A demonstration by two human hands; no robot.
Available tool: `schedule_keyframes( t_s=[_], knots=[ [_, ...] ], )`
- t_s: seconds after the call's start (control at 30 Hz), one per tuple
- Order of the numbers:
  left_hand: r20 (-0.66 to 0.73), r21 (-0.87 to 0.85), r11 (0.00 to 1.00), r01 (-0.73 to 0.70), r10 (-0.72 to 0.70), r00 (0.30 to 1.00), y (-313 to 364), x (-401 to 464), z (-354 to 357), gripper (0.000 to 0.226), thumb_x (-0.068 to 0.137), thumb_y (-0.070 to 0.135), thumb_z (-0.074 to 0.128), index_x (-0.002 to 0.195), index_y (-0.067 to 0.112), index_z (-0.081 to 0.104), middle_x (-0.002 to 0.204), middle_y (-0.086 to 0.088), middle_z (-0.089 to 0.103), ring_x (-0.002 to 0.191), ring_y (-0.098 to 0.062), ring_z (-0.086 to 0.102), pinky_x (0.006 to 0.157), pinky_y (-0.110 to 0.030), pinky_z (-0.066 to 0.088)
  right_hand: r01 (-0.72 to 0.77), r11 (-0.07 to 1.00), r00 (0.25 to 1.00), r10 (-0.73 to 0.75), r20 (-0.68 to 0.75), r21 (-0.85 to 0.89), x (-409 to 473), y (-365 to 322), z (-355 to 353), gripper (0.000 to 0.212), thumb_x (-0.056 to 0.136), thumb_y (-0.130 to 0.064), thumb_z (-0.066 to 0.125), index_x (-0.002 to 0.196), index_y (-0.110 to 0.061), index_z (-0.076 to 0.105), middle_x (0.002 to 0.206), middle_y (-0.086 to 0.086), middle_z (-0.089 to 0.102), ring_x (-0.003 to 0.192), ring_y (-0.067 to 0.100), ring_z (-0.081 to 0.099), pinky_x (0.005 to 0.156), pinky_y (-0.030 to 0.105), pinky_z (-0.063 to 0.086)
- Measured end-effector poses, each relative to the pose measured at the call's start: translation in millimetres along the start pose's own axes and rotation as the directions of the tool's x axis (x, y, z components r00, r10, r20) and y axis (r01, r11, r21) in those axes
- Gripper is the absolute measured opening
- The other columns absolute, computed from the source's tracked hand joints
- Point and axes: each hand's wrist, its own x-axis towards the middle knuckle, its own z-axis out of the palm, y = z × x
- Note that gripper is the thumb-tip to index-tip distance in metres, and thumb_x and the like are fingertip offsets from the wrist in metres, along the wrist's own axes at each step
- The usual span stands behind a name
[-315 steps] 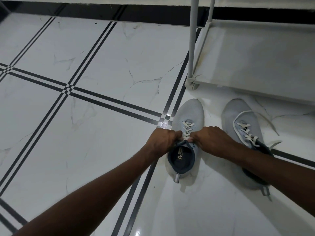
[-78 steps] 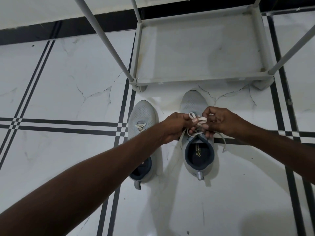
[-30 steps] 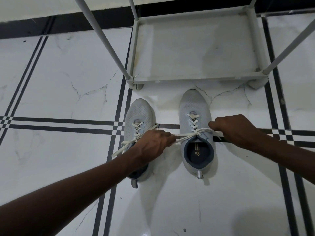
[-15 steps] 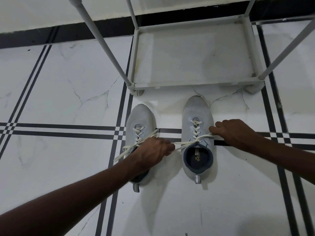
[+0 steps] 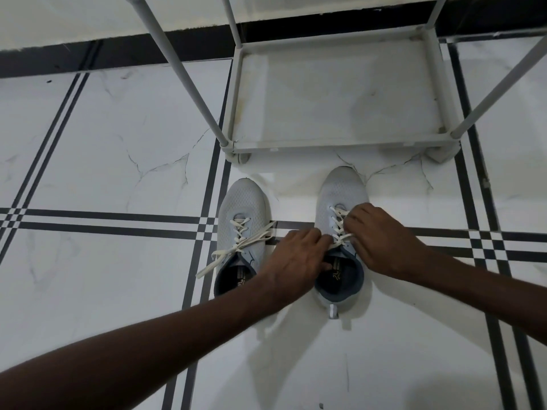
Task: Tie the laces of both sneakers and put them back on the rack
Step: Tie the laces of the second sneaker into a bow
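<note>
Two pale grey mesh sneakers are standing side by side on the white marble-patterned floor tiles with dark double stripes (image 5: 97,161), toes pointing at the white metal-tube shoe rack (image 5: 337,145) just beyond them. We are looking down at the right-side sneaker (image 5: 340,193), where both our hands are meeting over the tongue: our left hand (image 5: 296,261) is curling in from the sneaker's left side with fingers drawn together at the cream flat laces (image 5: 337,223), and our right hand (image 5: 381,238) is pressing in from the other side, fingers bunched on those same laces. We cannot tell whether a knot is sitting under the fingertips. The dark blue lined opening of this sneaker is showing only its printed insole, with the tips of our left fingers at its front edge. The left-side sneaker (image 5: 244,202) is sitting untouched, its loose untied laces (image 5: 236,247) trailing across the upper and out onto the tile on both sides; its opening is partly hidden by our left forearm. The rack's bottom shelf is holding no shoes.
</note>
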Motion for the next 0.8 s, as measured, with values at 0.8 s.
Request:
schedule_keyframes(
  t_s=[0.8],
  knots=[
    [0.17,0.093,0.995,0.036,-0.051,0.984,-7.9,7.8,-17.6,0.029,0.101,0.029,0.037,0.107,0.016,0.063,0.096,-0.012,0.073,0.087,-0.037,0.067,0.064,-0.032,0.033,-0.003,1.0,0.997,0.001,0.075,0.03,-13.4,26.0,4.3,0.006,0.091,-0.036,0.051,0.087,-0.031,0.048,0.068,-0.004,0.065,0.051,0.021,0.061,0.048,0.024,0.028]
  ],
)
